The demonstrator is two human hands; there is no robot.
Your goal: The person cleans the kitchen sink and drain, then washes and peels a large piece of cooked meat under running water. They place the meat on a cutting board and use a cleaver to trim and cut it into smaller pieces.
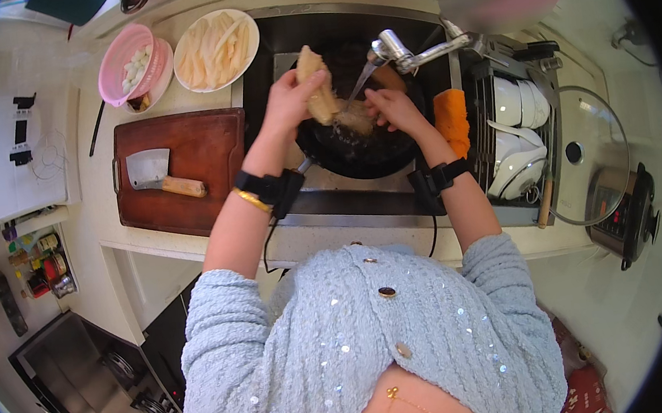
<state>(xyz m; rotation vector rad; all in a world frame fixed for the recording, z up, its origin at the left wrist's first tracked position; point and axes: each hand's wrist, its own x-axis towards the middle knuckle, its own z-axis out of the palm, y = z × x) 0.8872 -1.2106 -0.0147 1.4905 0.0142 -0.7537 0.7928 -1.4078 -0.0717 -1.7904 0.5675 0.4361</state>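
My left hand (290, 102) grips a pale tan, fibrous scrubber that looks like a loofah (316, 87), held above a black wok (357, 164). The wok sits in a stainless steel sink (330, 200). From a chrome swivel faucet (396, 48), a stream of water runs down between my hands. It splashes beside a blurred tan mass (356, 118) in the wok, which may be part of the scrubber. My right hand (396, 109) is just right of the stream, fingers apart and slightly bent, with nothing visibly held.
Left of the sink, a cleaver (164, 175) lies on a wooden cutting board (203, 141). Behind it stand a plate of pale elongated food (216, 49) and a pink colander (112, 78). An orange cloth (451, 121), a dish rack (516, 211) and a glass lid (588, 119) are at right.
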